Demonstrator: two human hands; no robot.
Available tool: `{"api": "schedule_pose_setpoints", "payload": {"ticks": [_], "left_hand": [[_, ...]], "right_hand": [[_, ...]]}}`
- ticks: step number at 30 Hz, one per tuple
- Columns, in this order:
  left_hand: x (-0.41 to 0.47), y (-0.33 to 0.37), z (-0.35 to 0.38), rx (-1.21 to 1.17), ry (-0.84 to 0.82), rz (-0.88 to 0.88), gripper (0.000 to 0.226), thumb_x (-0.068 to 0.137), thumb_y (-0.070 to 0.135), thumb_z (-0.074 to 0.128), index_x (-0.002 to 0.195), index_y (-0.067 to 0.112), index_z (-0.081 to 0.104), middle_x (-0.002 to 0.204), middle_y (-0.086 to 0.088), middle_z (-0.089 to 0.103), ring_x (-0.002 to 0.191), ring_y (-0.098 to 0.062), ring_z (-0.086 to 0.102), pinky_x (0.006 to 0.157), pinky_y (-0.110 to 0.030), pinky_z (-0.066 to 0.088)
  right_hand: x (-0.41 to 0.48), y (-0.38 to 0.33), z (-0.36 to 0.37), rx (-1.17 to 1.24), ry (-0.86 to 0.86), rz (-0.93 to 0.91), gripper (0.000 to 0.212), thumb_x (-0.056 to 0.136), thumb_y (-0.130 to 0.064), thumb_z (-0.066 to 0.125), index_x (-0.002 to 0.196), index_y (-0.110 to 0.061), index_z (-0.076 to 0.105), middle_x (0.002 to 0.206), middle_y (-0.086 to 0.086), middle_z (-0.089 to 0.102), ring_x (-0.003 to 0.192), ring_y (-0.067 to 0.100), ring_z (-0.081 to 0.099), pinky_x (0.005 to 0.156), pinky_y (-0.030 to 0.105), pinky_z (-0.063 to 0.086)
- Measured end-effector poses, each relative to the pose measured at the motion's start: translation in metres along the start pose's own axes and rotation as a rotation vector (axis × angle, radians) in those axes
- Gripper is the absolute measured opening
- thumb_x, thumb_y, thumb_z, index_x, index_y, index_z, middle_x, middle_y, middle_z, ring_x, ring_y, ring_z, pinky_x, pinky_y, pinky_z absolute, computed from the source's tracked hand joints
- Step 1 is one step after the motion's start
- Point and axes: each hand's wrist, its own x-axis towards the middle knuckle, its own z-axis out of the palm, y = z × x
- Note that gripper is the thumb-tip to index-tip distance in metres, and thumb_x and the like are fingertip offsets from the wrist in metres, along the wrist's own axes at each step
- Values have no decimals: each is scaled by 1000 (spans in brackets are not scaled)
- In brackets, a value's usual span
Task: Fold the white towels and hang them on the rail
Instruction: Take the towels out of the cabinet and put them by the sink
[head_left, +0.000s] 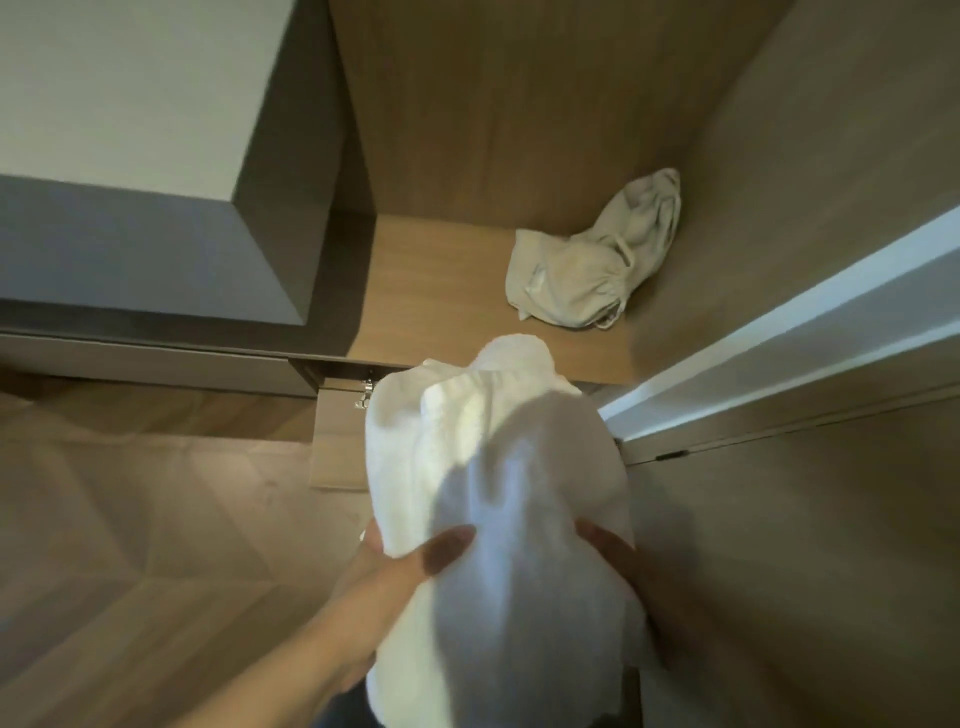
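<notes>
While left hand (402, 569) and right hand (621, 564) both grip the bunched white towel (498, 467) at lower centre, its loose bulk could slip floorward.

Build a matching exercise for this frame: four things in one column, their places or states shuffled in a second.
1 white towel
2 beige cloth
3 left hand
4 metal latch

A lies crumpled in the corner of the shelf
B grips the towel's left side
C bunched, gripped from both sides
D sits below the shelf's front edge

Pairs: 1-C, 2-A, 3-B, 4-D
</notes>
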Motion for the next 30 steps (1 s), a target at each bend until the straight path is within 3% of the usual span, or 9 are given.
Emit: {"api": "schedule_pose_setpoints", "payload": {"ticks": [2,4,6,9,13,17,19,23,30], "left_hand": [[-34,19,10,9,29,19,86,41,51,91,117,25,61,103,2,75,91,-20,73,74,-31,58],[-61,42,21,-16,-3,31,87,40,57,90,115,28,58,103,4,74,92,-17,72,74,-30,55],[-88,66,33,-24,-41,122,82,46,55,90,117,32,56,101,8,75,92,-16,72,75,-32,55],[-125,103,44,-6,-41,336,71,50,57,83,112,48,49,100,22,71,91,-5,70,68,-24,57],[-164,142,44,70,14,518,90,50,70,78,131,47,44,127,12,62,116,-18,60,99,-49,48],[-192,174,29,45,8,662,79,60,60,78,131,42,48,123,9,66,112,-17,64,98,-51,48],[-203,187,14,42,35,708,80,60,60,79,132,42,47,123,9,66,112,-18,64,97,-51,50],[-225,205,-31,6,88,775,82,60,59,80,133,39,47,122,9,66,111,-17,65,97,-50,50],[-255,226,-152,-28,195,818,95,55,61,81,139,37,43,128,9,63,115,-16,62,102,-49,46]], "right_hand": [[-42,-24,7,-52,88,-73,83,48,-61,77,121,-24,61,102,-3,76,93,15,72,73,29,58],[-78,-51,13,-114,141,-137,93,41,-58,77,124,-19,60,106,-1,73,97,16,69,82,31,54],[-105,-78,15,-149,165,-128,100,46,-55,76,134,-13,53,124,11,64,114,29,61,100,42,46],[-145,-116,24,-157,43,-307,92,63,-55,75,143,-23,43,129,4,65,117,25,62,107,47,44],[-183,-155,40,-258,-8,-476,90,61,-69,76,137,-28,50,120,-6,70,109,13,67,100,39,49],[-204,-188,68,-323,-97,-609,90,52,-72,81,128,-30,59,122,-6,69,116,14,64,109,44,42],[-207,-201,86,-336,-125,-653,86,50,-72,82,122,-30,63,120,-5,70,113,13,65,103,38,47],[-211,-219,139,-332,-217,-692,75,51,-65,86,116,-31,67,116,0,72,107,16,69,75,22,57],[-201,-228,272,-414,-274,-722,77,64,-66,76,127,-27,57,117,-3,72,108,15,68,75,22,58]]}}
